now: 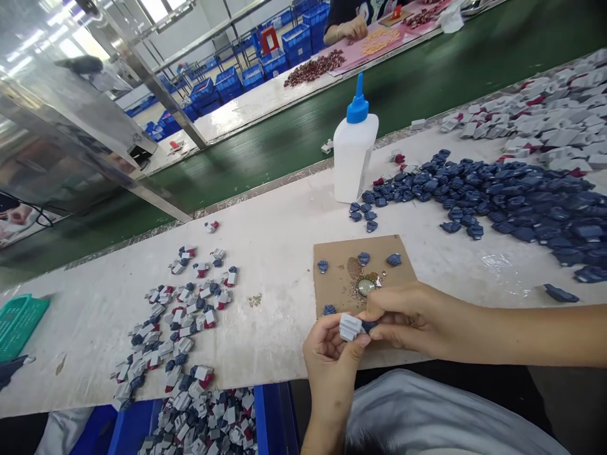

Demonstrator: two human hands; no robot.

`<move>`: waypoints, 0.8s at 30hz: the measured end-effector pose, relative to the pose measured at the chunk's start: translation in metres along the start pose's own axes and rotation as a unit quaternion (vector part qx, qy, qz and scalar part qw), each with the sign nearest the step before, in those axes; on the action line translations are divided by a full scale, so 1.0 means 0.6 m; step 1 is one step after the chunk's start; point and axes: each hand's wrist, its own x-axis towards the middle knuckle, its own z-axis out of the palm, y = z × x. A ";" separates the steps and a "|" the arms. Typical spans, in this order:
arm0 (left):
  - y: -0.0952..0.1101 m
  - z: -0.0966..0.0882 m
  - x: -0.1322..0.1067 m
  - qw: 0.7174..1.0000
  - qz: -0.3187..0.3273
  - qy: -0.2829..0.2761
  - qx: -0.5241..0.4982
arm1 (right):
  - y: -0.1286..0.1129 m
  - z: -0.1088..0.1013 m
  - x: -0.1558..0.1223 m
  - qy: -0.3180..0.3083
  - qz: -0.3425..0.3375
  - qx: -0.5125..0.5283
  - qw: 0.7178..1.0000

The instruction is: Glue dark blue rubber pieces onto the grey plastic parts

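Note:
Between the fingers of my left hand [332,354] is a small light-grey plastic piece [350,327]. My right hand [408,316] pinches a dark blue plastic piece [368,325], which meets the grey one's right side. Both hands are close together over the near edge of a brown cardboard square [332,272]. On the cardboard lie several blue pieces [363,258] and a small round dish-like puddle [365,287] of clear liquid, partly behind my right fingers. How far the two held pieces are joined is hidden.
A white bottle with a blue nozzle [355,145] stands behind the cardboard. Blue pieces [474,186] and grey pieces [559,120] are heaped at right. Joined pieces [184,309] lie left, above a blue bin [258,417]. Beyond the green conveyor [256,158] a co-worker's hand [353,29] shows.

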 end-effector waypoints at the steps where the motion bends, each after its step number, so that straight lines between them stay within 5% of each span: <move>1: 0.003 -0.010 0.004 1.000 -0.001 -0.012 0.027 | 0.000 -0.005 0.004 -0.016 -0.005 -0.009 1.000; 3: 0.015 -0.044 0.017 0.991 0.026 -0.001 0.128 | 0.001 -0.021 0.010 -0.019 -0.031 -0.042 0.998; 5: 0.033 -0.094 0.036 0.950 0.086 0.087 0.287 | 0.007 -0.050 0.009 0.042 -0.036 -0.091 0.994; 7: 0.052 -0.148 0.055 0.844 0.147 0.197 0.476 | 0.024 -0.088 0.000 0.145 -0.001 -0.153 0.978; 11: 0.083 -0.207 0.081 0.610 0.226 0.253 0.716 | 0.087 -0.161 -0.022 0.277 0.072 -0.324 0.901; 14: 0.112 -0.173 0.123 0.533 0.297 0.263 0.747 | 0.125 -0.181 -0.007 0.281 0.077 -0.403 0.868; 16: 0.141 -0.116 0.182 0.539 0.344 0.227 0.734 | 0.135 -0.178 0.020 0.252 0.081 -0.429 0.864; 19: 0.176 -0.003 0.310 0.641 0.339 0.048 0.687 | 0.137 -0.164 0.062 0.221 0.074 -0.445 0.865; 24: 0.172 0.149 0.499 0.674 0.301 -0.069 0.671 | 0.148 -0.160 0.079 0.220 0.050 -0.480 0.848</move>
